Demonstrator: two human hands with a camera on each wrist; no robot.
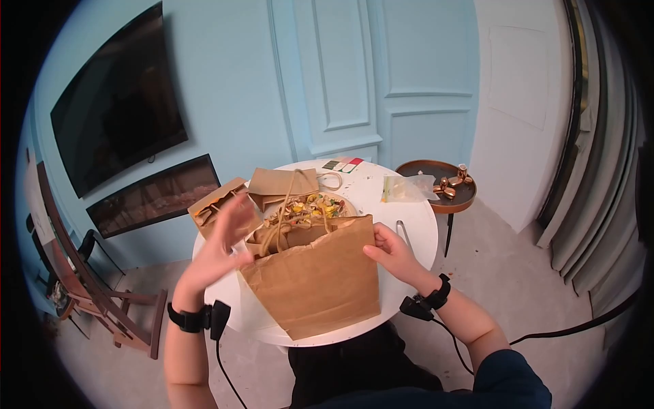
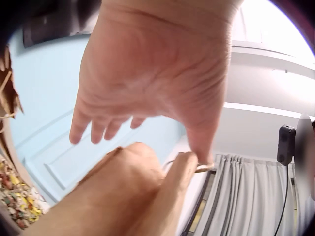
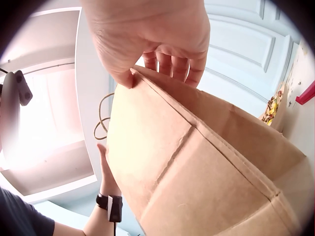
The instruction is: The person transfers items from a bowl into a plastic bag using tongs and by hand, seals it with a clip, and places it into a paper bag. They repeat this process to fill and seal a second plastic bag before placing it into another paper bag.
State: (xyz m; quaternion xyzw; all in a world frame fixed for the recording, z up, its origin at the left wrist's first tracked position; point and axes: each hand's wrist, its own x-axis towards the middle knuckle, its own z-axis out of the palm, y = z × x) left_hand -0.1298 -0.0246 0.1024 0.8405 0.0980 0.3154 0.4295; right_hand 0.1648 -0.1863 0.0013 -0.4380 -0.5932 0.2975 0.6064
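Observation:
A large brown paper bag [image 1: 320, 279] with twisted handles stands on the near side of the round white table [image 1: 422, 238]. My right hand [image 1: 395, 253] pinches its right rim; the right wrist view shows the thumb outside the paper and the fingers [image 3: 165, 64] inside the mouth. At the opposite corner my left hand [image 1: 221, 249] is raised, fingers extended and spread, the thumb close against the bag's rim. In the left wrist view its palm [image 2: 152, 73] hangs over the folded paper edge. Behind the bag, a heap of small yellow, red and green bits [image 1: 310, 206] is partly hidden.
Two more brown paper bags, one lying flat [image 1: 283, 183] and one opened [image 1: 225, 211], are at the table's back left. A clear plastic packet [image 1: 405, 189] and a thin metal tool [image 1: 402, 232] lie right. Beyond stands a side table [image 1: 426, 167] with copper-coloured ornaments.

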